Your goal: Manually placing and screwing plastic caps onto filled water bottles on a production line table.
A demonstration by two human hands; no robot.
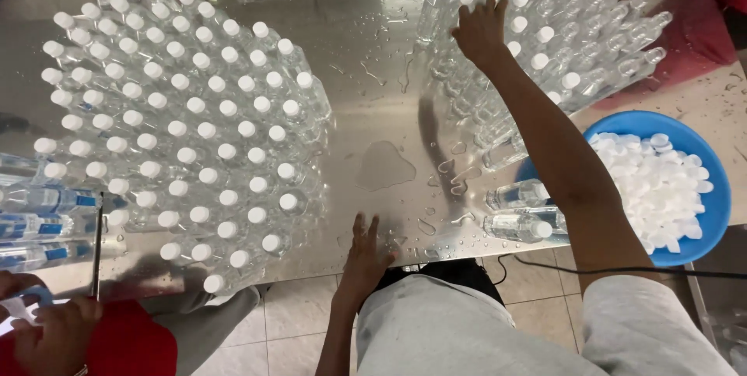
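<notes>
— What is the table (373,57) made of?

— Brushed metal, shiny and smooth, wet with puddles and droplets at the centre of the frame.

— And the bottles (179,111) at the left?

— Clear glossy plastic with matt white plastic caps, as are the bottles under the right hand (480,29) at upper right.

— The bowl (704,154) at the right edge?

— Smooth blue plastic, filled with loose white caps (661,185). The floor (288,321) at the bottom is pale glazed tile.

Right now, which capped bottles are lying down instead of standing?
The two bottles beside the blue bowl, at the table's near edge; all the other capped bottles stand upright.
</notes>
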